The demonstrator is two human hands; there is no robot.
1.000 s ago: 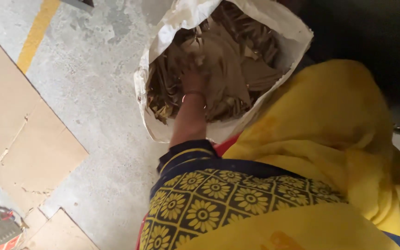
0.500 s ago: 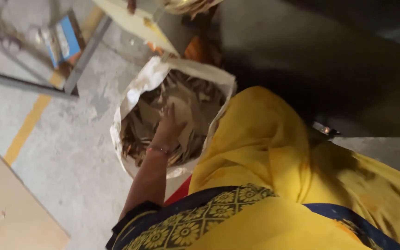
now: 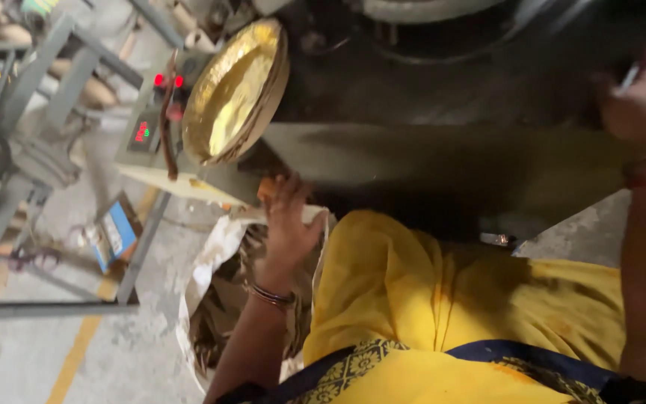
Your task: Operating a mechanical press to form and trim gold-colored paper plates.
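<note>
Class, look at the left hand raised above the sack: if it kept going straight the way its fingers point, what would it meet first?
Probably the machine's grey front edge: the left hand points up at it from above the sack. Depth is unclear; the stacked golden plates lie further left.

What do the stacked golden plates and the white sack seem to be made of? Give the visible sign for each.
Stacked golden plates: probably foil-faced paperboard; shiny gold face, dull brown layered rims.
White sack: looks like woven plastic; thin, crumpled white wall, though the weave is too blurred to confirm.

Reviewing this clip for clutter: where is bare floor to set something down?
Bare concrete floor lies between the yellow line and the white sack. Crowded: the left hand fills the gap between sack and machine.
</note>
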